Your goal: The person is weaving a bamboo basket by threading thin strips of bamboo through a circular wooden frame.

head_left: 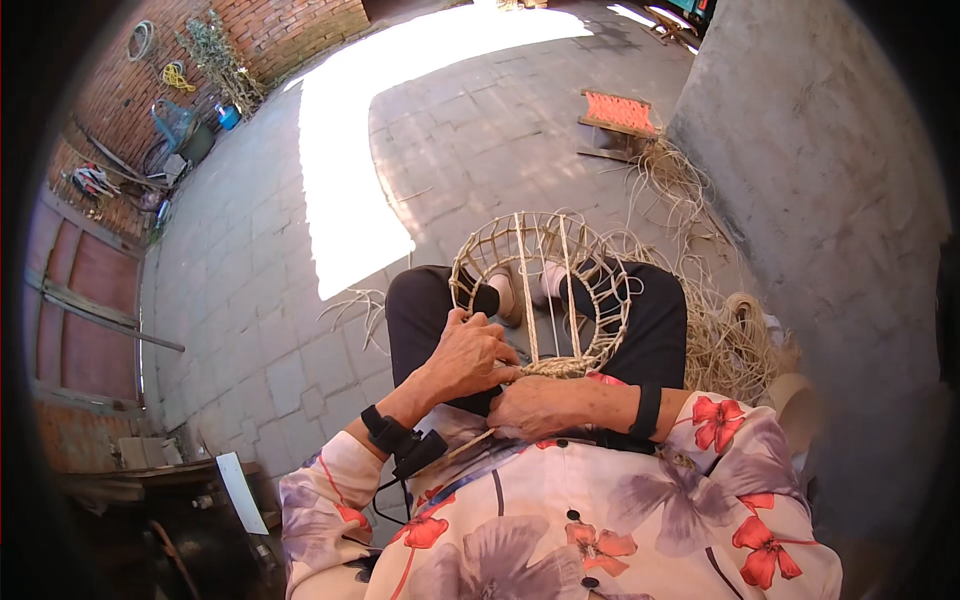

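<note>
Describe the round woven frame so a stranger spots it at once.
Start at the seated person's dark trousers. Between the knees, by the left hand, is a round, open frame of pale strands. Two straight pale bars span its opening, unlike the shapeless tangle to its right.

Grey paving (pixel 230 290) covers the floor, its joints bending toward the rim of the view. A glaring, hard-edged patch of sunlight (pixel 335 190) lies across it; the rest is in shade. At the upper left stands a red brick wall (pixel 300 38), hung with a pale coil (pixel 141 40) and a yellow rope (pixel 176 77) beside a leafy plant (pixel 222 65). A blue container (pixel 228 117) sits below. At the left is a reddish-brown door (pixel 100 265). A plain grey wall (pixel 815 180) fills the right, near a low stool (pixel 620 112) with an orange seat.
</note>
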{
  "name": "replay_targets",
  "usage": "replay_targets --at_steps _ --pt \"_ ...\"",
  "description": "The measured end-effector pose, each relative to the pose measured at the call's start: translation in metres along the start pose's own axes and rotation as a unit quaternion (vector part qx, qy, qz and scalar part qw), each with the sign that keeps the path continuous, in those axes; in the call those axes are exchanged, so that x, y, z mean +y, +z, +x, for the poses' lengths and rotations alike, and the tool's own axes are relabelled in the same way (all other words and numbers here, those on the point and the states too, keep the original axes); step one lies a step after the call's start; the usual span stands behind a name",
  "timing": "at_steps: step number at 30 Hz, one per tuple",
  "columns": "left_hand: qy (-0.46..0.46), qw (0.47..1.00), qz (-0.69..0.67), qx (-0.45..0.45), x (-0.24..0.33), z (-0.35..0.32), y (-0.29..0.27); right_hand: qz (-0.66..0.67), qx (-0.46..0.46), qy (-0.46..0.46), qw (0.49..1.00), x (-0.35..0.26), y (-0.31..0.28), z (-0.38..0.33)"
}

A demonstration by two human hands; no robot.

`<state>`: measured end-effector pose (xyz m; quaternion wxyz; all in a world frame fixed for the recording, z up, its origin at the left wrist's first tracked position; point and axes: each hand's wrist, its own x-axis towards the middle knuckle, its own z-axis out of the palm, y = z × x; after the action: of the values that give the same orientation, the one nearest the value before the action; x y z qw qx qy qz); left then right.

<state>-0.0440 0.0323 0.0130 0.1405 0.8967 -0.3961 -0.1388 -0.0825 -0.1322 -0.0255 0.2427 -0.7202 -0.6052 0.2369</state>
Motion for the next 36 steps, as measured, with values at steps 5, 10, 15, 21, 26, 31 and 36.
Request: replay_targets --at_steps 5,10,15,21,26,31,36 --pt "0.036 0.998 -0.004 0.044 -0.005 0.004 0.023 0.069 -0.047 0.073 0.994 -0.012 -0.023 -0.009" --pt "0.064 0.992 0.043 0.103 0.0 0.007 0.032 0.231 0.107 0.158 0.954 -0.007 -0.067 -0.056" --pt "0.06 0.99 0.07 0.112 0.002 0.009 0.043 0.32 0.236 0.245 0.884 0.013 -0.071 -0.079" --pt "0.002 0.989 -0.09 0.118 0.001 0.008 0.031 0.384 0.277 0.261 0.841 0.027 -0.053 -0.086" --pt "-0.109 0.962 -0.249 0.033 0.008 0.015 0.013 0.412 0.258 0.286 0.826 0.024 -0.052 -0.091" --pt "-0.135 0.955 -0.238 0.112 0.015 0.018 0.02 0.426 0.262 0.266 0.824 0.021 -0.048 -0.094" --pt "-0.243 0.882 -0.389 0.102 0.02 0.026 -0.002 0.456 0.196 0.317 0.808 0.004 -0.056 -0.09"
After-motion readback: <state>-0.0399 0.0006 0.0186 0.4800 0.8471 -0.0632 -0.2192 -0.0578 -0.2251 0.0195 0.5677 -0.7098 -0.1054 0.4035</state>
